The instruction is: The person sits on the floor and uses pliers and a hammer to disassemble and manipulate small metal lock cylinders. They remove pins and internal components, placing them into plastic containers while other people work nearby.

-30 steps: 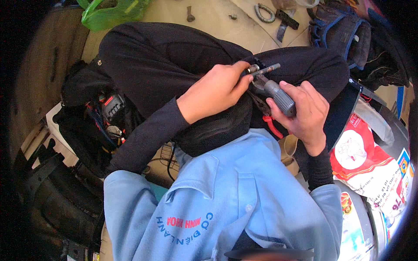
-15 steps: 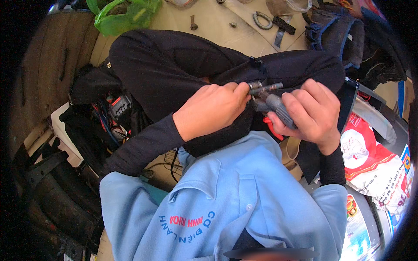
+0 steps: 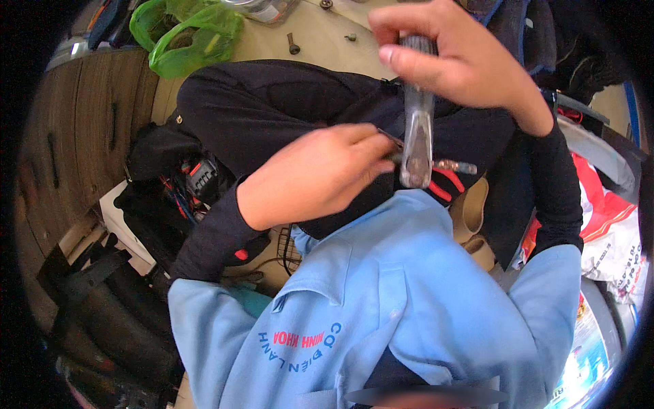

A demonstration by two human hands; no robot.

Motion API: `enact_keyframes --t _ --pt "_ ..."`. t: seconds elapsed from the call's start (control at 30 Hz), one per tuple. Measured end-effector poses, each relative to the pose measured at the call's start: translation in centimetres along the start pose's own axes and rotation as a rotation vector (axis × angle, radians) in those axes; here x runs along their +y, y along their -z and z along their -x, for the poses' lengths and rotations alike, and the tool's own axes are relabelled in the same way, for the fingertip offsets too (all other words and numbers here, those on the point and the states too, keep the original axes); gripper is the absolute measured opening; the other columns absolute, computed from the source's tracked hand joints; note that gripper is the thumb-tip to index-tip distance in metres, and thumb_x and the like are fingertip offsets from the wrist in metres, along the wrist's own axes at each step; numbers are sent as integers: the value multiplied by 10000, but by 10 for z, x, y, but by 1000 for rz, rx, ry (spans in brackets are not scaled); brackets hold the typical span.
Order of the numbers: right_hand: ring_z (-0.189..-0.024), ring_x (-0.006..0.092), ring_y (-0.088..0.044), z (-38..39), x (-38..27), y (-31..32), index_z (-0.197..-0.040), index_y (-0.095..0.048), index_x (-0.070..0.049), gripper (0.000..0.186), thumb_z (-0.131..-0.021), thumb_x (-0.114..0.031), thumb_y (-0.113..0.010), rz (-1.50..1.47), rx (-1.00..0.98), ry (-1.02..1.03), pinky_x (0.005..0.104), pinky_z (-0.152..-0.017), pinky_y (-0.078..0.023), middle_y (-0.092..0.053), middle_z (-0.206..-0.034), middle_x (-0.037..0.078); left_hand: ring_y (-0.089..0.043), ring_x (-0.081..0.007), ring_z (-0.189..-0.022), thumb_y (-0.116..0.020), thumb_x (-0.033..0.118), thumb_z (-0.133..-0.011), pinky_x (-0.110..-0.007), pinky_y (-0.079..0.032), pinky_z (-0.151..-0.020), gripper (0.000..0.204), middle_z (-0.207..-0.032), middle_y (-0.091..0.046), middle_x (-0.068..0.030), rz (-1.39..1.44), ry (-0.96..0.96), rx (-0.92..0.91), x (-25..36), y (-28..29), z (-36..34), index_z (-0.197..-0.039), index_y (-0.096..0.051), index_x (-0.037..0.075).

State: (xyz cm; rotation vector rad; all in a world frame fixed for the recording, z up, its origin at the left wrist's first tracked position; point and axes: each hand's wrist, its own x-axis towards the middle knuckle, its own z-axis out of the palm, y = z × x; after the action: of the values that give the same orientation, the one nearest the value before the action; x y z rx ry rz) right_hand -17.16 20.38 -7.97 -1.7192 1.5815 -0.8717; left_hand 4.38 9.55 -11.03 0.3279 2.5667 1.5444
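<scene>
My right hand is closed round a grey tool with a ridged dark handle, held upright with its long metal part pointing down toward my lap. Below it, my left hand has curled fingers round a small metal piece, largely hidden by the fingers. A thin metal rod sticks out to the right behind the tool, close to that hand; whether it is gripped I cannot tell. Red-handled pliers lie in the lap just beside them, on dark trousers.
Beyond my knees are a green plastic bag, a clear container and small metal fittings. A black bag with tools and a wooden cabinet are at left; a red-and-white sack is at right.
My right hand has risen forward with the grey tool, which has swung upright. My left hand has shifted slightly left, and more of the rod shows to the right.
</scene>
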Motion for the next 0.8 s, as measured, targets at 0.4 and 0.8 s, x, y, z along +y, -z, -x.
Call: enact_keyframes --t 0.4,0.8 --pt "-619 44 -418 61 11 40 -766 -508 -58 250 -878 -267 -587 67 484 -372 239 -555 -341 -484 -682 -41 -560 -268 -642 -735 53 -787 -359 -446 -571 112 -741 -586 -109 -100 -31 762 14 -56 -4 -831 -635 26" --pt "-650 59 -388 60 -8 57 -822 -490 -46 224 -910 -238 -563 344 498 -240 237 -591 -317 -408 -682 -24 -460 -408 -1182 -627 745 -755 -538 -500 -899 903 -1303 -403 -224 1558 1233 -66 -11 -194 -66 -1391 -363 161"
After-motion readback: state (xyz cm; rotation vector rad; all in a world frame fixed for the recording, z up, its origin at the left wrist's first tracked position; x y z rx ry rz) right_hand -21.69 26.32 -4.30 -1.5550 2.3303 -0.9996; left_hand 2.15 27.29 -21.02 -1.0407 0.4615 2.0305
